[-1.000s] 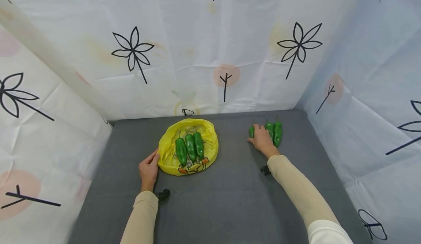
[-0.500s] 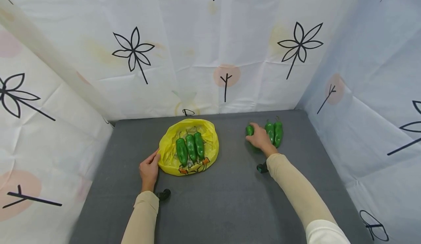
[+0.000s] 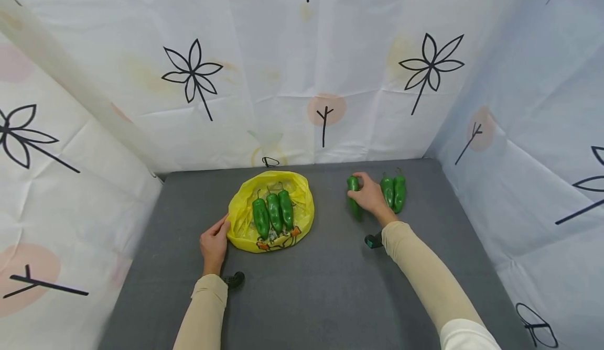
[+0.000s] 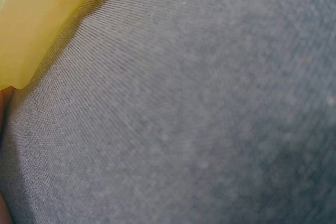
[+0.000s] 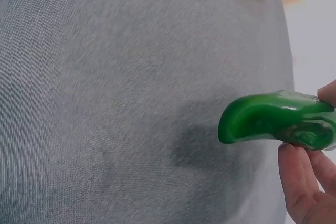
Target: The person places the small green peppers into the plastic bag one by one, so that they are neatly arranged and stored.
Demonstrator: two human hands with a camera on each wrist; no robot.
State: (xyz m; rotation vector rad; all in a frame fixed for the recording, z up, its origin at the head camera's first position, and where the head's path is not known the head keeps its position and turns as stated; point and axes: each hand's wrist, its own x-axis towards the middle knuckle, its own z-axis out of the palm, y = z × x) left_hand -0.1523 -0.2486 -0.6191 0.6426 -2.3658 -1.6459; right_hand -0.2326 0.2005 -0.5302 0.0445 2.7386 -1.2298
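Head view: right hand [image 3: 369, 195] pinches green pepper [image 3: 353, 184]; left hand [image 3: 214, 242] grips yellow bag [image 3: 304, 200], orange-black print [image 3: 294, 231] unreadable.

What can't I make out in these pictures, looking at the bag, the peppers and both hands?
Head: the right hand hides part of the green pepper it holds.
Head: the print on the yellow plastic bag is too small to make out.
Left wrist: the left edge cuts off nearly all of the left hand.
Right wrist: the right edge cuts off one end of that pepper.
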